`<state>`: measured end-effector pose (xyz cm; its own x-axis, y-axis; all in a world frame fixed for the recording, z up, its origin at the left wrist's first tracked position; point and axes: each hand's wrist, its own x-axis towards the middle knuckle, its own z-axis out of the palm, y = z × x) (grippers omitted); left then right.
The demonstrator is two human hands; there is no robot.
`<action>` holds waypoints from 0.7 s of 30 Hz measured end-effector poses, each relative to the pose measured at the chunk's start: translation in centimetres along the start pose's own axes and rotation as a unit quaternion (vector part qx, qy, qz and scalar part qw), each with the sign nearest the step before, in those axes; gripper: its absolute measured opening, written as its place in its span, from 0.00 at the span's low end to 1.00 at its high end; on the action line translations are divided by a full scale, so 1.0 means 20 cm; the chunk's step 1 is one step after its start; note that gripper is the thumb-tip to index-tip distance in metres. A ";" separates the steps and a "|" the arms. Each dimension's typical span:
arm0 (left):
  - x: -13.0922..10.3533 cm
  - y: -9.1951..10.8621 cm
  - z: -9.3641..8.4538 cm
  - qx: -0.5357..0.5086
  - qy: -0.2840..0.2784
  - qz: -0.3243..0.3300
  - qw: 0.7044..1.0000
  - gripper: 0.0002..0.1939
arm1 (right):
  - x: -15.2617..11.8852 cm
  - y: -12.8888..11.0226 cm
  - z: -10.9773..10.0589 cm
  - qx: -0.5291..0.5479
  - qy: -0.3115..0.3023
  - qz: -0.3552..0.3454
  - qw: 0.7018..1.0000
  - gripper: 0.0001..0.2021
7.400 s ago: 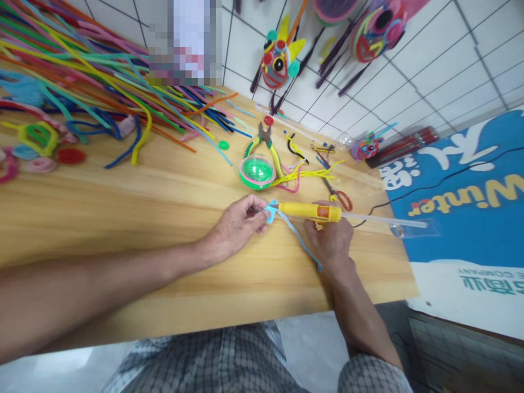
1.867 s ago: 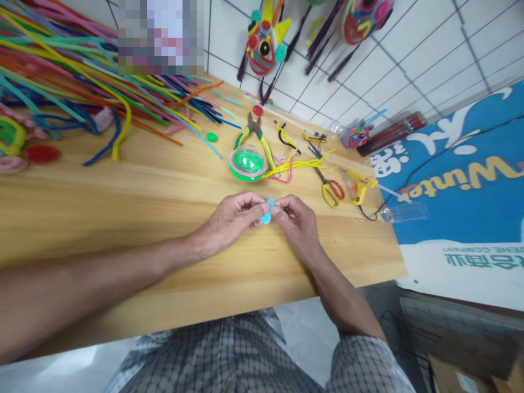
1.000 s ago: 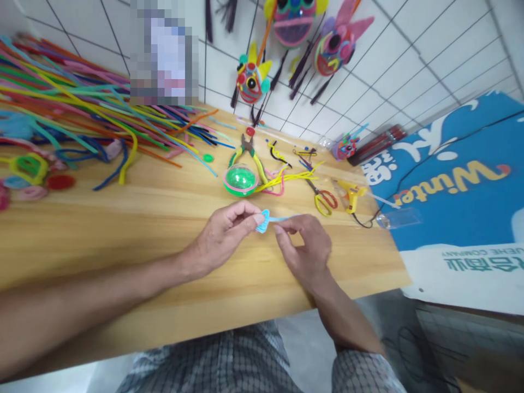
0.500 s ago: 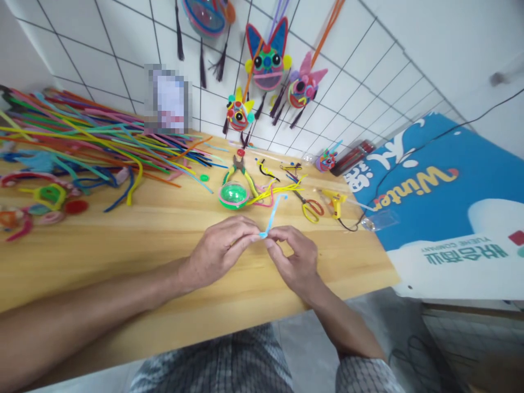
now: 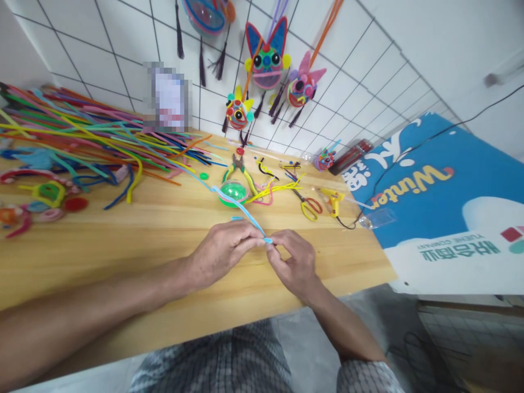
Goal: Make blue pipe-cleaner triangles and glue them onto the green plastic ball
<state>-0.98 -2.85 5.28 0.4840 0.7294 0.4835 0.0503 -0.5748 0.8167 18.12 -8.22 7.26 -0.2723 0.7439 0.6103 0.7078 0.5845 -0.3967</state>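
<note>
A light blue pipe cleaner (image 5: 248,214) is pinched near one end between the fingertips of my left hand (image 5: 225,251) and my right hand (image 5: 295,262). Its free length slants up and left, passing in front of a clear ball with a green half (image 5: 232,193), and ends in a small bend. The hands almost meet at the pinched end, a little above the wooden table (image 5: 164,240). On the wood just beyond my left hand lies a short blue piece (image 5: 237,218).
Pliers (image 5: 238,166), yellow pipe cleaners (image 5: 282,186), scissors (image 5: 310,206) and a yellow glue gun (image 5: 334,201) lie beyond my hands. Many coloured pipe cleaners (image 5: 94,131) are piled at the left. Decorated masks (image 5: 267,63) hang on the wall grid. A blue printed board (image 5: 429,180) stands right.
The pipe cleaner's free length has swung from upright and right-leaning to slanting left, over the green ball. The short blue piece on the table now shows. Both hands stay nearly in place.
</note>
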 end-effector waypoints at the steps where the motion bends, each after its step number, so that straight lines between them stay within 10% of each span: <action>1: 0.00 0.00 0.01 -0.028 0.004 -0.032 0.999 0.05 | 0.00 0.00 0.01 0.010 0.006 0.014 1.000 0.07; 10: -0.01 -0.07 0.08 -0.299 0.011 -0.290 0.909 0.16 | -0.03 0.07 0.12 0.149 0.052 0.204 0.966 0.08; 21: 0.00 -0.06 0.08 -0.312 0.035 -0.303 0.900 0.13 | -0.04 0.05 0.17 0.107 0.061 0.139 0.983 0.09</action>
<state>0.32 -2.82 3.75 0.4754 0.8729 -0.1100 -0.2250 0.2415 0.9440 16.81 -7.01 4.00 0.0019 0.8482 0.5297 0.5864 0.4281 -0.6876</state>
